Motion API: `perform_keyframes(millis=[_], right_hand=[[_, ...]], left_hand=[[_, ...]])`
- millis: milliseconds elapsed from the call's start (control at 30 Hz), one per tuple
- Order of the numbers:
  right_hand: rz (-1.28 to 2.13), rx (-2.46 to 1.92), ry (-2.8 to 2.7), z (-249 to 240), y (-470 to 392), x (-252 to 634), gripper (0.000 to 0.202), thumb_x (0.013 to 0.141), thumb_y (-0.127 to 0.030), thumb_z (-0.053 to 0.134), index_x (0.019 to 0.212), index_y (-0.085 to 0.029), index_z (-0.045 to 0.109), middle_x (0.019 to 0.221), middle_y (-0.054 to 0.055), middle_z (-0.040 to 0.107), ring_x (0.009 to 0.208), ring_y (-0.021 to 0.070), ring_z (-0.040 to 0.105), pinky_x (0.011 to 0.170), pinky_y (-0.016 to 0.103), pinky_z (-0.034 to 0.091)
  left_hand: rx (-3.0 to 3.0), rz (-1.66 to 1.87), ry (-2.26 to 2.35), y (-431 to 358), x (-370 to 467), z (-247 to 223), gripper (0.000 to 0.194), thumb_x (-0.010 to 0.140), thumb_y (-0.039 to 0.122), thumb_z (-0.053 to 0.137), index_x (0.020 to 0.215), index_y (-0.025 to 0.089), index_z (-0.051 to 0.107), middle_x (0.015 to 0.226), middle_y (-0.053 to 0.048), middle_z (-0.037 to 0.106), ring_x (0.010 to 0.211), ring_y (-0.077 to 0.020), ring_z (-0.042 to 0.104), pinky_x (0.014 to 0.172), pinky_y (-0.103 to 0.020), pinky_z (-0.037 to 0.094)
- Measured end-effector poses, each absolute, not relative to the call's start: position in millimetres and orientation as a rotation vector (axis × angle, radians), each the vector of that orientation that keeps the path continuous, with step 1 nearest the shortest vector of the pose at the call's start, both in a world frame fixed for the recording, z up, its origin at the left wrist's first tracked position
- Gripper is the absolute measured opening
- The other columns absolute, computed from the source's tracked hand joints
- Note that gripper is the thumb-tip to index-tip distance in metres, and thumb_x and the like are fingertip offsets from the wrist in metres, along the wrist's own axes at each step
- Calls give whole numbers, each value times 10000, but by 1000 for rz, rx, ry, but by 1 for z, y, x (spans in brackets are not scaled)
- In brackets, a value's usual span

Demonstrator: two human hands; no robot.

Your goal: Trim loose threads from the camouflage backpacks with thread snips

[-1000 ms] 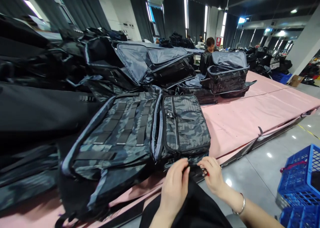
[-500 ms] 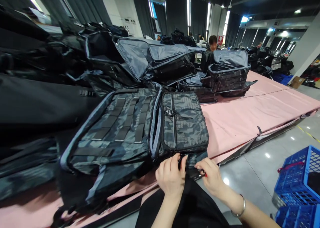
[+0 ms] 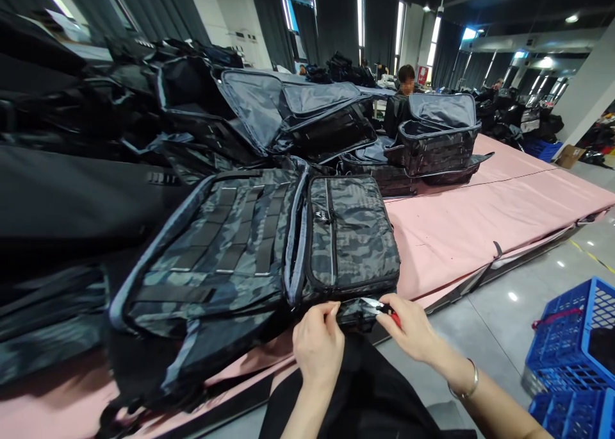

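A dark camouflage bag [image 3: 353, 240] lies open at the table's near edge, its grey-trimmed larger section [image 3: 225, 234] spread to the left. My left hand [image 3: 318, 343] is closed in a pinch at the near edge of the smaller section; whether a thread is also between the fingertips is too small to tell. In my right hand [image 3: 408, 327] is a pair of thread snips [image 3: 390, 313] with a red handle. Their bright blades point left, over the camouflage fabric along the bag's lower side, a short way from my left fingertips.
Pink cloth [image 3: 480, 215] covers the long table. Other open bags [image 3: 439, 147] with grey lining stand behind, and dark bags [image 3: 57, 202] are piled at left. Blue plastic crates [image 3: 567, 343] stand on the floor at right. A person [image 3: 403, 96] is beyond the table.
The snips have swung up and left, so their blades now show over the bag's near edge. My left fingers have closed together into a pinch and shifted slightly left.
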State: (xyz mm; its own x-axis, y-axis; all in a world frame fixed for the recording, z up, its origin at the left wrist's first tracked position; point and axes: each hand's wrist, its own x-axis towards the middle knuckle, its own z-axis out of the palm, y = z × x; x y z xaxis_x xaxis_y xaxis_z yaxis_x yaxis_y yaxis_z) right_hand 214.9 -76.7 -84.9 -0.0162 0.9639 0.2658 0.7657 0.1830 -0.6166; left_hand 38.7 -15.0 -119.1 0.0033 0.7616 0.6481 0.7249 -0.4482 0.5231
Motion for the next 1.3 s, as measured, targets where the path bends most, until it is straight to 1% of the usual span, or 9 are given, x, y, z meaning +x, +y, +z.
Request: perform_keyframes(millis=[133, 300, 733, 967, 1067, 1167, 1233, 1267, 1300], right_hand=[[282, -1654, -1952, -82, -66, 209, 187, 896, -355, 483, 982, -200, 545, 758, 15, 640, 667, 173, 606, 567, 245, 359], [165, -1703, -2146, -82, -54, 199, 190, 916, -368, 458, 914, -208, 560, 776, 24, 658, 695, 183, 622, 524, 247, 303], [198, -1760, -2178, -80, -47, 187, 244, 931, -386, 411, 949, -201, 570, 840, 27, 677, 759, 184, 631, 561, 248, 318], [406, -1657, -2091, -77, -42, 194, 313, 936, -351, 394, 754, -188, 590, 726, 12, 653, 704, 144, 604, 580, 225, 314], [558, -1553, -1948, -76, -47, 202, 256, 918, -332, 421, 806, -185, 599, 737, -1, 629, 674, 123, 565, 599, 215, 334], [724, -1400, -1750, -81, -56, 213, 219, 898, -336, 447, 849, -180, 592, 706, -21, 566, 627, 103, 494, 588, 207, 342], [773, -1305, -1598, -91, -62, 220, 240, 893, -365, 455, 845, -171, 589, 684, -25, 516, 610, 98, 446, 579, 210, 341], [780, -1267, -1521, -98, -65, 223, 259, 893, -385, 456, 848, -167, 589, 669, -27, 491, 598, 96, 423, 569, 213, 336], [785, -1234, -1447, -105, -67, 226, 280, 895, -404, 453, 859, -163, 589, 648, -30, 464, 579, 93, 401, 551, 214, 328]], left_hand=[[1970, 1372, 1665, -14, 37, -115, 144, 856, 295, 435, 789, 204, 524, 760, -27, 653, 715, -194, 610, 657, -296, 428], [1864, 1353, 1677, -14, 34, -113, 153, 831, 321, 445, 756, 211, 521, 735, -19, 645, 713, -193, 615, 641, -289, 436], [1874, 1377, 1668, -12, 33, -116, 175, 822, 353, 446, 752, 214, 525, 730, -14, 649, 687, -189, 617, 627, -287, 445], [1732, 1393, 1559, -13, 28, -115, 205, 805, 403, 469, 745, 214, 521, 730, -12, 644, 709, -182, 630, 663, -287, 477], [1667, 1380, 1449, -21, 21, -106, 206, 808, 402, 502, 746, 206, 527, 704, 0, 623, 677, -166, 617, 649, -274, 484], [1848, 1354, 1139, -28, 14, -88, 310, 890, 314, 376, 622, 204, 485, 629, -4, 575, 625, -151, 577, 604, -267, 468], [2143, 1407, 995, -25, 13, -73, 322, 895, 273, 357, 630, 199, 523, 730, -37, 620, 732, -169, 594, 685, -294, 469], [2313, 1451, 988, -21, 13, -66, 254, 880, 273, 401, 715, 196, 578, 846, -58, 650, 835, -189, 600, 767, -321, 461], [2483, 1478, 1026, -16, 14, -60, 174, 856, 274, 462, 859, 190, 614, 985, -79, 653, 951, -213, 585, 863, -357, 430]])
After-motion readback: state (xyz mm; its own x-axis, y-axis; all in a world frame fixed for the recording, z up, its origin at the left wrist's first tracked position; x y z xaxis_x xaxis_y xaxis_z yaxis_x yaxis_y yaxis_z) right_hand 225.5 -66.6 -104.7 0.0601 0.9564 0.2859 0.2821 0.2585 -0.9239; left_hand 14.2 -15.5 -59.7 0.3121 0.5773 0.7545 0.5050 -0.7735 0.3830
